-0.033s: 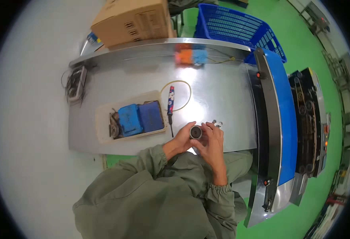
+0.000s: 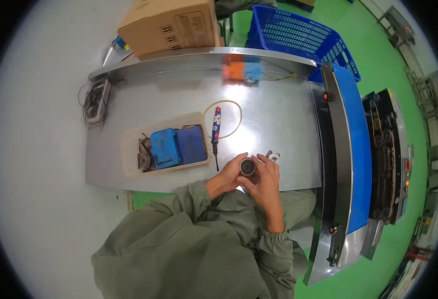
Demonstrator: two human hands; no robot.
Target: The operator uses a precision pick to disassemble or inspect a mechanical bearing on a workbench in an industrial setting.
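At the table's near edge I hold a round metal cylinder with a grey rim and a dark middle, its round end facing up. My left hand is closed around its left side. My right hand grips its right side, with the thumb at the near edge. Fingers hide most of the cylinder's wall. Just beyond my right fingertips lie small shiny metal parts. To the left of my hands a screwdriver with a flower-patterned handle points its shaft toward me. Behind it curves a thin yellowish loop.
A whitish plastic tray holds blue boxes and dark metal parts. Blurred orange and blue things lie at the table's back edge. A blue-topped conveyor borders the right. Beyond the table stand a cardboard box and a blue crate.
The view has shifted very slightly. Both hands keep the same hold on the cylinder.
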